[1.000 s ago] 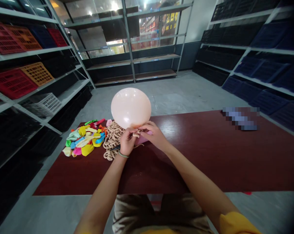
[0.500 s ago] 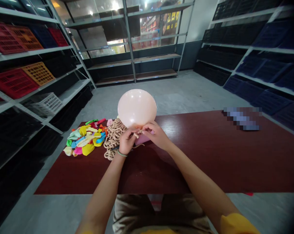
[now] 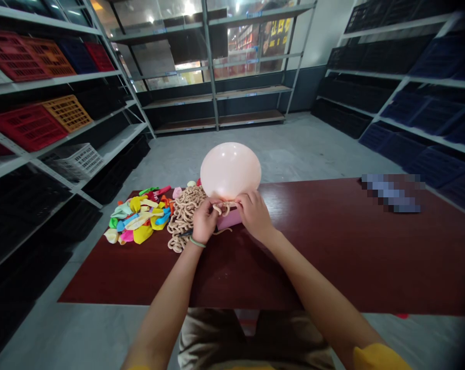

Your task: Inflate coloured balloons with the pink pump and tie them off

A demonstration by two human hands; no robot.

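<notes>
An inflated pale peach balloon [image 3: 230, 168] stands above the dark red table [image 3: 333, 246], its neck pointing down between my hands. My left hand [image 3: 203, 221] is closed, pinching the balloon's neck and a beige clip strip by it. My right hand [image 3: 254, 215] is closed too, its fingers pinched on the same neck from the right. A pink object [image 3: 228, 220] lies under my hands. A heap of beige chain-like strip [image 3: 182, 216] lies just left of my left hand.
A pile of flat coloured balloons [image 3: 138, 221] lies at the table's left end. A blurred-out item [image 3: 392, 191] rests at the far right. Metal shelving with red, orange and white crates [image 3: 35, 121] lines the left; dark bins fill the shelves on the right.
The balloon and both hands have shifted right and slightly away as my head moved. Both hands keep pinching the neck, fingers working closer together.
</notes>
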